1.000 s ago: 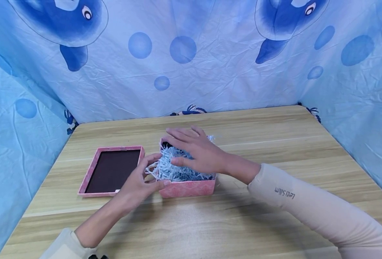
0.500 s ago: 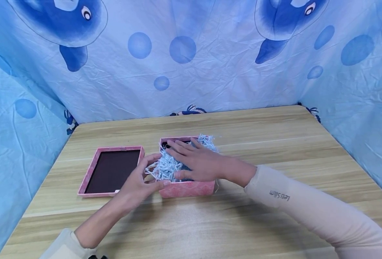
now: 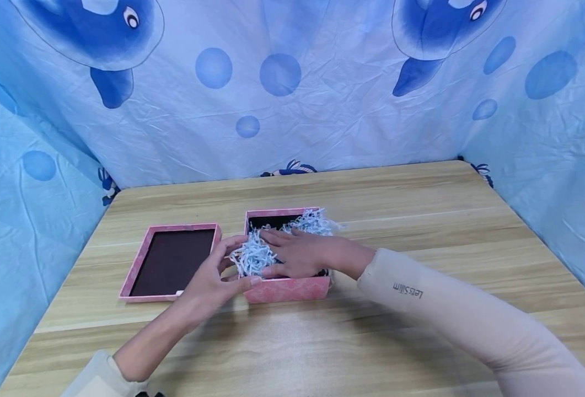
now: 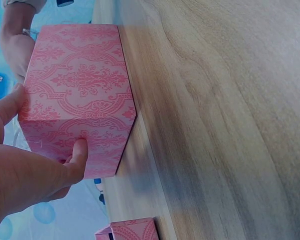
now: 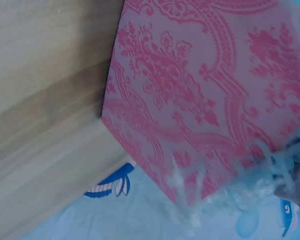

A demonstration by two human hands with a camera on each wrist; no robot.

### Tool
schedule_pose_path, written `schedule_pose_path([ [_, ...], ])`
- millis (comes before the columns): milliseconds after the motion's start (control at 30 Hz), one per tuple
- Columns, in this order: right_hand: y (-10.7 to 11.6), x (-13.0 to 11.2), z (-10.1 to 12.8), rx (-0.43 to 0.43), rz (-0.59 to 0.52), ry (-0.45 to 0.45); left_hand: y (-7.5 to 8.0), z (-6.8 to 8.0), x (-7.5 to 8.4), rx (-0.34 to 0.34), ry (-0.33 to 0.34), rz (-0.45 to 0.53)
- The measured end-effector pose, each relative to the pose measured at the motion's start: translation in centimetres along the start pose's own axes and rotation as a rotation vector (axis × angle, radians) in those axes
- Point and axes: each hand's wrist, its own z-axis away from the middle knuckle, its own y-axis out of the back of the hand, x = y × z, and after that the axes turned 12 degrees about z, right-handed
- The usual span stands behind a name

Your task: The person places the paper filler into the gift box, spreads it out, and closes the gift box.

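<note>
A pink patterned box (image 3: 287, 289) (image 4: 80, 95) (image 5: 205, 100) stands open at the middle of the wooden table (image 3: 421, 209), filled with white shredded paper (image 3: 252, 256). My right hand (image 3: 294, 252) lies flat inside the box, fingers straight, pressing the shreds down. My left hand (image 3: 218, 275) grips the box's near left corner, thumb on the front wall and fingers over the left rim. In the left wrist view the thumb (image 4: 79, 155) presses the patterned side. The box's pink lid (image 3: 173, 262) lies upside down just left, dark inside.
Blue cloth printed with whales and bubbles (image 3: 282, 88) walls the table at the back and both sides. Some shreds (image 3: 317, 220) spill over the box's far right rim. Bare wood stretches to the right and front of the box.
My right hand has sunk from above the heap of shreds down into the box and drawn back toward me, flattening the paper. The left hand has stayed on the corner.
</note>
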Motion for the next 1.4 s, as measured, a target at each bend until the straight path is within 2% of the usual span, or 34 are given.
schedule_pose_path([
  [133,-0.4,-0.1,-1.0,-0.069,-0.069,-0.002,0.0,-0.1,-0.1,0.01,0.013,-0.005],
  [233,-0.8,-0.2,-1.6,-0.11,-0.05,0.022,0.1,-0.2,-0.1,0.018,0.017,-0.02],
  [500,-1.3,-0.3,-2.5,-0.106,-0.002,-0.004,0.0,0.0,0.0,0.016,-0.024,-0.04],
  [733,-0.6,-0.3,-2.2,-0.056,-0.03,-0.027,0.0,0.0,0.0,0.013,-0.008,-0.02],
  [933,1.1,-0.4,-0.6,-0.015,-0.048,-0.048,0.1,-0.2,-0.1,0.014,0.0,-0.001],
  [1233,2.4,0.1,1.5,0.16,-0.075,-0.07,0.1,-0.1,-0.1,0.011,0.003,-0.033],
  [1400,2.4,0.2,1.9,0.203,-0.09,-0.073,0.1,-0.1,-0.1,0.004,-0.002,-0.021],
])
